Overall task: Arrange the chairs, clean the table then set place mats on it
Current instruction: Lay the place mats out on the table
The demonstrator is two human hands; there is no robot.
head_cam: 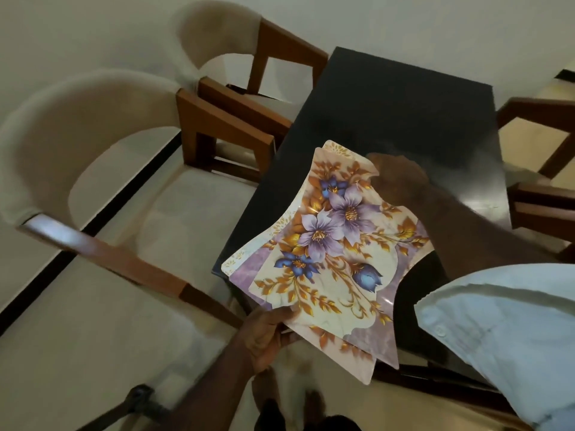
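Observation:
A stack of floral place mats (329,250), cream and purple with blue and lilac flowers, hangs bent over the near left corner of the dark table (389,110). My left hand (264,334) grips the stack's near edge from below. My right hand (401,178) holds the far edge of the top mat, its pale blue sleeve (504,331) crossing the table's near right side. How many mats lie in the stack is unclear.
Two cream upholstered chairs with wooden arms stand at the table's left side, the near chair (102,169) and the far chair (245,66). Another wooden chair arm (541,194) shows at the right. A dark handle (137,399) lies on the pale floor near my feet.

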